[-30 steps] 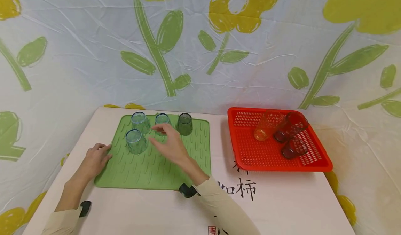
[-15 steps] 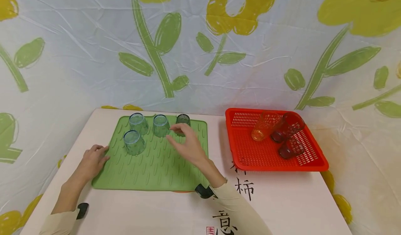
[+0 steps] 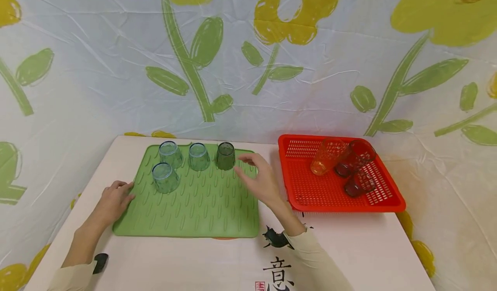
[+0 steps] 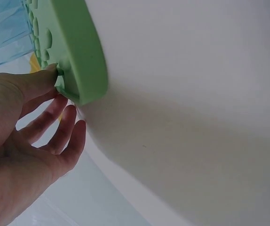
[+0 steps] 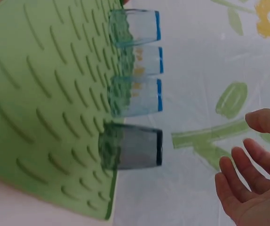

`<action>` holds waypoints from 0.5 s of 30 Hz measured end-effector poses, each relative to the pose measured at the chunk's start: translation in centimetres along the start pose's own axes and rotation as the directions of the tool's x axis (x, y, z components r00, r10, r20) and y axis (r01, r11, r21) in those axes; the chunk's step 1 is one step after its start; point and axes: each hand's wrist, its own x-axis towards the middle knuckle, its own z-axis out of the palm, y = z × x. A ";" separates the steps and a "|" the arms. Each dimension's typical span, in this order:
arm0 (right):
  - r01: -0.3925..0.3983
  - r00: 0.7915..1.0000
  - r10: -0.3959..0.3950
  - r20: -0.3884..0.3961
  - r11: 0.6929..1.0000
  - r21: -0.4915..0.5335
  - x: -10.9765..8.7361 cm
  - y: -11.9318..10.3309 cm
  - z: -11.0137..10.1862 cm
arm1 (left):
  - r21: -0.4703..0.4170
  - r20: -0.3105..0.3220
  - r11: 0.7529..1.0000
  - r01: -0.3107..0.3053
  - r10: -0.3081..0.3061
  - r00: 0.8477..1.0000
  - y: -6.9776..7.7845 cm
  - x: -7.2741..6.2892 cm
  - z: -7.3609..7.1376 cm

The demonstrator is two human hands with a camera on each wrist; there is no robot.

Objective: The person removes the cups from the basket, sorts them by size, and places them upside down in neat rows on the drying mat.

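Note:
On a green drying mat (image 3: 194, 213) stand several drinking glasses. A dark grey glass (image 3: 225, 156) is at the right of the back row. To its left are a clear blue-edged glass (image 3: 199, 157) and another blue-edged glass (image 3: 171, 154); a third blue-edged glass (image 3: 165, 178) stands in front. My right hand (image 3: 259, 179), fingers parted and loosely bent, hovers just right of the dark glass. It holds nothing; the right wrist view shows a gap between hand and glass (image 5: 139, 147). My left hand (image 4: 27, 127) pinches the mat's left edge (image 4: 88, 56) between thumb and index finger.
A red plastic basket (image 3: 295, 208) stands right of the mat. In it lie an orange glass (image 3: 324, 157), a dark red tumbler (image 3: 361, 153) and a shorter red glass (image 3: 359, 185). A flower-print cloth (image 3: 233, 110) hangs behind the table (image 3: 174, 261).
My right hand has moved rightward, from between the blue-edged glasses, past the dark glass, to its right side. The left hand stays at the mat's edge. The glasses stand where they stood.

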 end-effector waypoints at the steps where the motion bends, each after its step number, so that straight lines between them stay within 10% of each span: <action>1: -0.002 1.000 0.002 -0.005 1.000 -0.007 -0.1 0.1 -0.4 | -0.003 0.001 1.000 0.004 -0.004 1.000 0.0 0.0 0.0; 15: -0.109 0.993 0.106 -0.056 0.992 -0.057 -1.5 2.9 -7.1 | -0.020 0.005 0.999 0.026 -0.026 1.000 0.2 -0.2 0.0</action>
